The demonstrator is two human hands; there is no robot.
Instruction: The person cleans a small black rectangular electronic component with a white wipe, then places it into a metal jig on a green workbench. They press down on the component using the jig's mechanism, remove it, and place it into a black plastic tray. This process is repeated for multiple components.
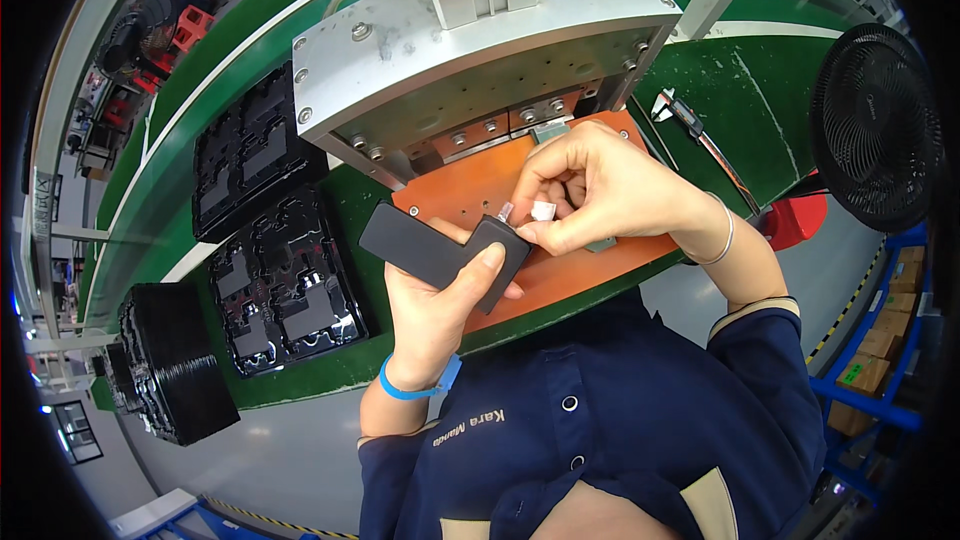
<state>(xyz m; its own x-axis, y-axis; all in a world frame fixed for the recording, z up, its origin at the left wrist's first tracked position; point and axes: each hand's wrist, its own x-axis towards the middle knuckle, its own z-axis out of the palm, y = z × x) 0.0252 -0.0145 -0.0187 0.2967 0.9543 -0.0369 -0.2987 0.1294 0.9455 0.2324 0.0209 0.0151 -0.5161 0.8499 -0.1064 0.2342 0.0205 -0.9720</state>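
Observation:
My left hand (435,305) grips a dark L-shaped plastic part (420,248), its thumb pressed on the part's shorter arm. From the top edge of that arm a small clear tip (505,212) sticks out. Beside it, my right hand (600,190) is closed with fingers curled, and a small white piece (543,211) shows in its grasp. The right thumb tip meets the corner of the dark part. What the right fingertips pinch apart from the white piece is hidden. Both hands are over the orange base plate (560,280) of a metal press (490,60).
Black moulded trays (285,285) with dark parts lie to the left, near a stack of black trays (180,360). Right of the press lies a caliper (685,118) on the green bench (750,80). A black fan (875,125) stands at the far right, above a red stool (797,223).

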